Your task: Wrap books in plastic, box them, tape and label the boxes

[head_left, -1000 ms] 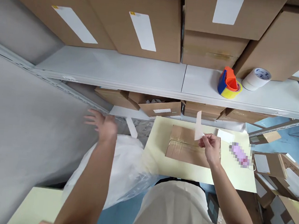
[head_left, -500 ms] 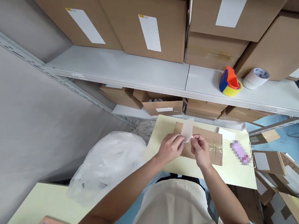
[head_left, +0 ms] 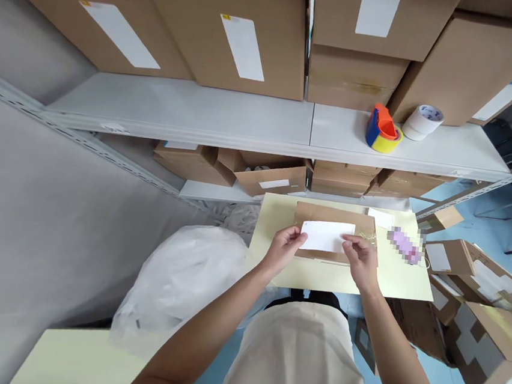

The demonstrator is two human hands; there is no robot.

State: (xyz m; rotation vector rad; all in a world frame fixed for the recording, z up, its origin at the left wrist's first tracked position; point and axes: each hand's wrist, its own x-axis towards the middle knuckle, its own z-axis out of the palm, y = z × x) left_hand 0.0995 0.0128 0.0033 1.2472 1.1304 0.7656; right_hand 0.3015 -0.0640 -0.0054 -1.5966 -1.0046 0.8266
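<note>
1. Two hands hold one white label [head_left: 326,236]. The left hand [head_left: 284,246] pinches its left end and the right hand [head_left: 360,259] pinches its right end, with thumb and fingertips closed on the paper.
2. Held by both short ends, the label is flat and level. This grip likely stops it curling and keeps its long edges parallel to the box [head_left: 335,215] beneath.
3. The label covers the near half of the box. Whether it touches the cardboard cannot be told.
4. The box lies at the middle of the worktop's [head_left: 320,278] far edge, long side along that edge, and both hands reach it.
5. The box is shut and sealed with clear tape. Its contents are hidden.
6. A white slip [head_left: 380,218] lies just beside the box, toward the far right corner. A blurred pink item [head_left: 402,245] lies near the right edge.
7. A white bag [head_left: 184,281] bulges beside the left edge. Its contents are not visible.
8. A carton [head_left: 270,178] stands open beyond the far edge. Something pale shows inside but cannot be identified.
9. The shelf [head_left: 200,111] above carries a dispenser [head_left: 382,130] and a tape roll [head_left: 421,120], side by side.
</note>
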